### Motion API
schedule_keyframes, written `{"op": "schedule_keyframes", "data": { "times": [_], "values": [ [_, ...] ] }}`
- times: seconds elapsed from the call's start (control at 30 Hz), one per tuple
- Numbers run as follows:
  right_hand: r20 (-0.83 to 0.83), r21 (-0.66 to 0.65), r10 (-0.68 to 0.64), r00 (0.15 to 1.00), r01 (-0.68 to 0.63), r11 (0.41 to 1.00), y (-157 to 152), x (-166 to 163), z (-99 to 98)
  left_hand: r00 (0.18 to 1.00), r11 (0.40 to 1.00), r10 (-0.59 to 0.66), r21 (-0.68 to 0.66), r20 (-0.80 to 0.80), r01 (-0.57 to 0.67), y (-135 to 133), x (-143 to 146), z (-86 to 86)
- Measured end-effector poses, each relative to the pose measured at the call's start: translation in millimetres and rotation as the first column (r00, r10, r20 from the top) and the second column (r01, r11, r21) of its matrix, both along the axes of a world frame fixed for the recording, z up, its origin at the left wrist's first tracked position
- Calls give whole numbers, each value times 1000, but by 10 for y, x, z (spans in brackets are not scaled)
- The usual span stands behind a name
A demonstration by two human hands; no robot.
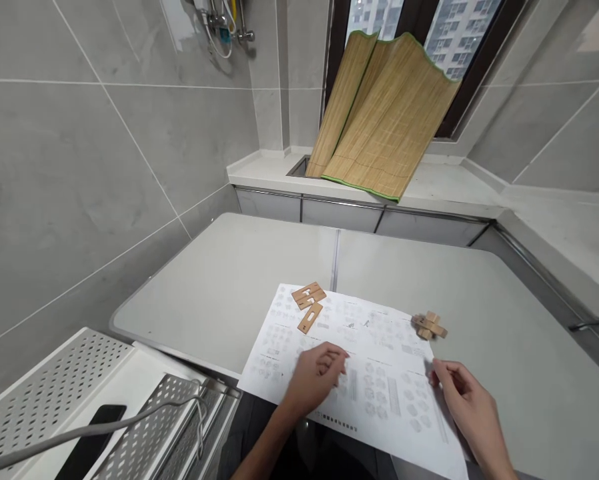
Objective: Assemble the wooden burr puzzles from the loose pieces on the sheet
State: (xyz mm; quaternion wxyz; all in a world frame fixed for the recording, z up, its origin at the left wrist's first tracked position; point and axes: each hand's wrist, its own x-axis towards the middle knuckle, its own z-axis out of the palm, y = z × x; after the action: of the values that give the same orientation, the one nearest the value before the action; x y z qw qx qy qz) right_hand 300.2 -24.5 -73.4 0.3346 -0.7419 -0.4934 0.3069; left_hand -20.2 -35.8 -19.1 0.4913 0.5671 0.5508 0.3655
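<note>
A printed paper sheet [324,353] with rows of small diagrams lies over the near edge of the table. Above its lower middle is my left hand [317,373], fingers curled inward, with nothing visible in it. My right hand [472,407] is at the sheet's right edge, its fingers bent in and the fingertips close to the paper; whether they pinch it is hidden. Flat slotted wooden pieces [309,295] lie at the sheet's top left, with one more slotted wooden piece [310,318] just below. An interlocked wooden puzzle [429,325] of crossed pieces sits at the upper right corner.
The pale folding table [259,250] has a centre seam. To the left stands a white perforated rack [54,373] with a dark phone-like object [94,433] and a grey cable [144,420]. A bamboo mat [389,113] leans on the counter by the window.
</note>
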Motion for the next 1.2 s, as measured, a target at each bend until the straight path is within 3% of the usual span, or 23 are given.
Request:
{"op": "schedule_keyframes", "data": {
  "times": [0.1,0.2,0.33,0.5,0.67,0.73,0.83,0.9,1.0,1.2],
  "values": [
    [19,17,-2,1000,1,1000,1,-4,5,937,962,234,202,-260,-184,168,-287,19],
    [37,48,3,999,-5,999,-1,-19,8,806,912,377,335,-457,-237,329,-517,-26],
    [55,57,15,998,-19,998,-13,-32,25,711,914,359,382,-605,-136,483,-587,-133],
    [144,48,37,989,-44,998,-38,-115,140,734,934,277,352,-620,-55,507,-529,-126],
    [191,161,233,954,-264,951,132,-565,391,852,964,214,242,-478,-106,286,-592,81],
    [189,166,399,897,-429,888,295,-871,493,915,974,198,172,-350,-145,180,-609,140],
    [230,257,516,825,-563,785,608,-1359,556,965,982,171,115,-198,-150,65,-594,126],
    [241,300,553,798,-603,739,829,-1629,513,976,981,178,101,-125,-166,27,-570,58],
    [236,303,547,803,-596,744,1116,-1887,364,963,961,267,77,-33,-264,7,-551,-62],
    [258,265,583,770,-637,724,1387,-2007,137,887,900,427,8,175,-435,2,-582,-126]
  ]
}}
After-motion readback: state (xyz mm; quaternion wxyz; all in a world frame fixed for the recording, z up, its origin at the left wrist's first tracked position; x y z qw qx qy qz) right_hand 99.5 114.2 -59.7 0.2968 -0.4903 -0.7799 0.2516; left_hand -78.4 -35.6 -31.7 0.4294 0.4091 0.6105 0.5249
